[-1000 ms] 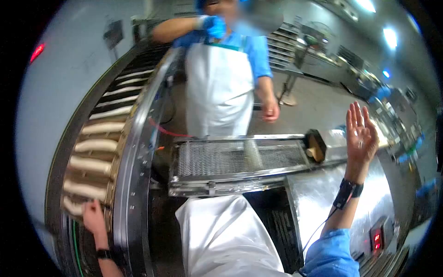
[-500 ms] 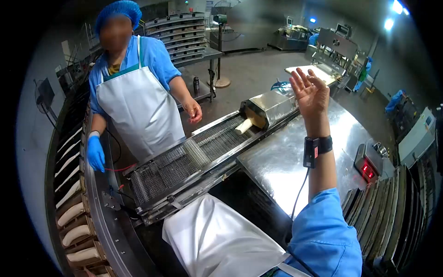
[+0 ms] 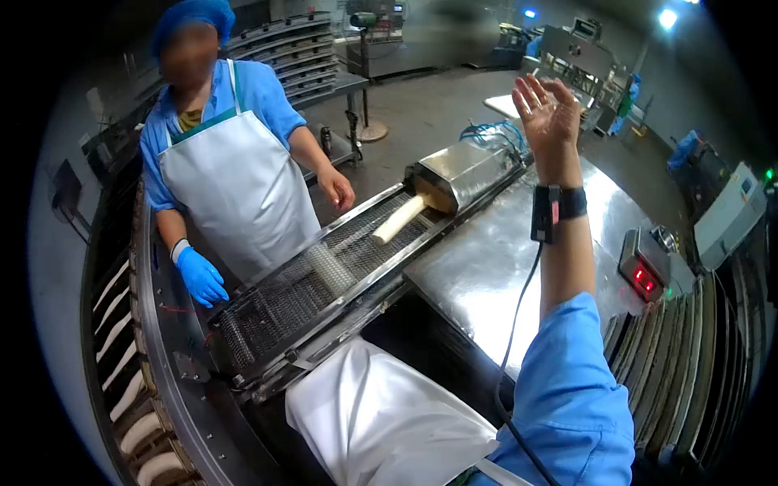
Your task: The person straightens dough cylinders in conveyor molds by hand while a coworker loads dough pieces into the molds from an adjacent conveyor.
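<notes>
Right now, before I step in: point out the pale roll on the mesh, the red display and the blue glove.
Pale roll (image 3: 400,220), head view, middle of its length.
Red display (image 3: 644,280), head view, lit digits.
Blue glove (image 3: 200,277), head view, back of it.

Site type: food-production floor. Indicators: silver wire-mesh conveyor (image 3: 271,312) carrying a pale, dough-like cylinder (image 3: 399,221), left of the raised right hand (image 3: 549,117); white, elongated dough-like pieces (image 3: 141,432) in row, farther left; co-worker's blue hairnet (image 3: 193,18).

Dough roll (image 3: 399,220) seemingly cream, glove (image 3: 202,278) blue
</notes>
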`<state>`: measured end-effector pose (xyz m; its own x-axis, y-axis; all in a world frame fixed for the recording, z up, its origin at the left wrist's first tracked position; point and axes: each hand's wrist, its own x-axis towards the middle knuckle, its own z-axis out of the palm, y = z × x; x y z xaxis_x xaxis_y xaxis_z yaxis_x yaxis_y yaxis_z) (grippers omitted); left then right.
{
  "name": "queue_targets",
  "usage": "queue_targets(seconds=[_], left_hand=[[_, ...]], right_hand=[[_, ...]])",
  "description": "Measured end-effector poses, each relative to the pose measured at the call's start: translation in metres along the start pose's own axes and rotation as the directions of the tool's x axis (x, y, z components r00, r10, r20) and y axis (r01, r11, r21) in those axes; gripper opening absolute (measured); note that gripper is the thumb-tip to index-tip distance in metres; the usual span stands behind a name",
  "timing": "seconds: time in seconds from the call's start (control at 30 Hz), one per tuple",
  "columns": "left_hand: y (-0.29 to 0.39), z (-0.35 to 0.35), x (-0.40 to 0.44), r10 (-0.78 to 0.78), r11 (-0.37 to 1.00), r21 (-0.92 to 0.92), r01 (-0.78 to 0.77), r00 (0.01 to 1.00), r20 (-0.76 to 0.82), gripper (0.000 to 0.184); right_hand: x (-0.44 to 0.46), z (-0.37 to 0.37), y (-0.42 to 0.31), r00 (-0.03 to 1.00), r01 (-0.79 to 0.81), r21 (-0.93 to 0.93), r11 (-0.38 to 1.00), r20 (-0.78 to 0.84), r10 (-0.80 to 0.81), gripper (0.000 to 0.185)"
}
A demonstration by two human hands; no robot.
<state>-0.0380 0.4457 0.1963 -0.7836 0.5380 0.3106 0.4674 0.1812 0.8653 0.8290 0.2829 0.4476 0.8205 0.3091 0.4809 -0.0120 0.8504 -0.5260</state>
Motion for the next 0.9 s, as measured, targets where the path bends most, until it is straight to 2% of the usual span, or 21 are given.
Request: queue_targets(seconds=[0.03,0.07,0.17,0.23,0.3,0.43,0.5,0.53,0.57,0.6,0.63,0.67,0.7,0.73,0.8,0.83,0.9], left_hand=[[0.001,0.002,0.000,0.009,1.000,0.002,-0.009,1.000,0.007,0.055],[0.002,0.002,-0.001,0.015,1.000,0.001,-0.015,1.000,0.006,0.055],[0.001,-0.006,-0.002,0.030,1.000,0.000,-0.030,1.000,0.000,0.056],[-0.008,-0.031,0.000,0.037,0.999,0.018,-0.037,0.999,-0.029,0.057],[-0.019,-0.055,0.002,0.037,0.999,0.017,-0.036,0.998,-0.056,0.058],[-0.035,-0.087,0.000,0.045,0.999,-0.012,-0.046,0.997,-0.060,0.060],[-0.042,-0.093,-0.004,0.059,0.998,-0.020,-0.059,0.998,-0.024,0.060],[-0.045,-0.092,-0.006,0.069,0.997,-0.031,-0.069,0.998,-0.004,0.061],[-0.048,-0.088,-0.007,0.095,0.995,-0.045,-0.093,0.995,0.029,0.061],[-0.050,-0.077,-0.003,0.157,0.987,-0.037,-0.155,0.983,0.090,0.062],[-0.070,-0.067,0.008,0.338,0.940,-0.013,-0.341,0.926,0.166,0.060],[0.006,-0.046,-0.038,0.159,0.987,-0.026,-0.157,0.976,0.148,0.057],[0.023,-0.032,-0.047,0.166,0.981,-0.130,-0.141,0.965,0.203,0.055],[0.030,-0.019,-0.049,0.180,0.966,-0.230,-0.121,0.949,0.259,0.053],[0.023,0.017,-0.033,0.227,0.973,-0.095,-0.208,0.931,0.286,0.051],[0.022,0.035,-0.025,0.315,0.947,-0.034,-0.320,0.898,0.309,0.051],[0.045,0.072,-0.023,0.396,0.918,-0.155,-0.364,0.830,0.393,0.053]], right_hand=[[0.002,-0.001,-0.004,1.000,-0.011,0.002,1.000,0.017,0.011,0.055],[0.007,0.001,-0.001,0.997,0.005,-0.033,0.999,-0.082,-0.007,0.028],[0.024,-0.007,0.011,0.997,-0.041,-0.057,0.998,-0.070,0.037,0.030],[0.027,-0.008,0.031,0.994,-0.105,-0.041,0.994,-0.027,0.104,0.034],[0.022,0.012,0.054,0.975,-0.217,-0.089,0.972,-0.070,0.211,0.030],[0.007,0.027,0.099,0.945,-0.304,-0.139,0.942,0.083,0.317,0.025],[-0.006,0.036,0.115,0.849,-0.455,-0.120,0.882,0.240,0.470,0.023],[-0.017,0.042,0.119,0.829,-0.473,-0.135,0.871,0.266,0.491,0.024],[-0.030,0.046,0.124,0.809,-0.452,-0.181,0.873,0.330,0.487,0.034],[-0.041,0.048,0.132,0.760,-0.487,-0.207,0.848,0.378,0.529,0.042],[-0.054,0.050,0.136,0.709,-0.507,-0.231,0.830,0.437,0.554,0.051],[-0.068,0.052,0.140,0.653,-0.557,-0.272,0.785,0.440,0.616,0.058],[-0.080,0.057,0.143,0.599,-0.594,-0.311,0.742,0.445,0.666,0.065],[-0.090,0.058,0.147,0.503,-0.584,-0.379,0.718,0.526,0.686,0.063],[-0.106,0.091,0.156,0.389,-0.590,-0.503,0.632,0.509,0.768,0.072],[-0.112,0.113,0.159,0.357,-0.584,-0.552,0.596,0.485,0.798,0.074],[-0.115,0.152,0.174,0.317,-0.587,-0.417,0.694,0.670,0.671,0.075]])
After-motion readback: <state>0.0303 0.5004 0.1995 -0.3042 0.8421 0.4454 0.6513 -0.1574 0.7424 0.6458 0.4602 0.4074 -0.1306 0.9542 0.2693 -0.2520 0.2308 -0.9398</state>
